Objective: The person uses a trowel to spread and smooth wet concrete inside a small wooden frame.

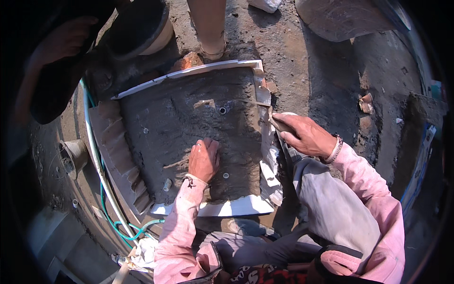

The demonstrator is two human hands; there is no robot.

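A shallow tray-like form with a white rim holds dark wet mortar. My left hand presses into the mortar near the middle, fingers curled down; whatever they hold, if anything, is hidden. Over the form's right edge, my right hand pinches a grey piece between thumb and fingers; its kind is unclear. A thin flat strip lies across that edge just ahead of it. Several short white pipe stubs stand or lie in the mortar, one past my left hand. Brown torn sheeting lines the left side.
Another person's leg stands beyond the form, and a person's hand shows at upper left. A large bucket, a small pot, a broken brick and a green hose surround it. Rubble lies right.
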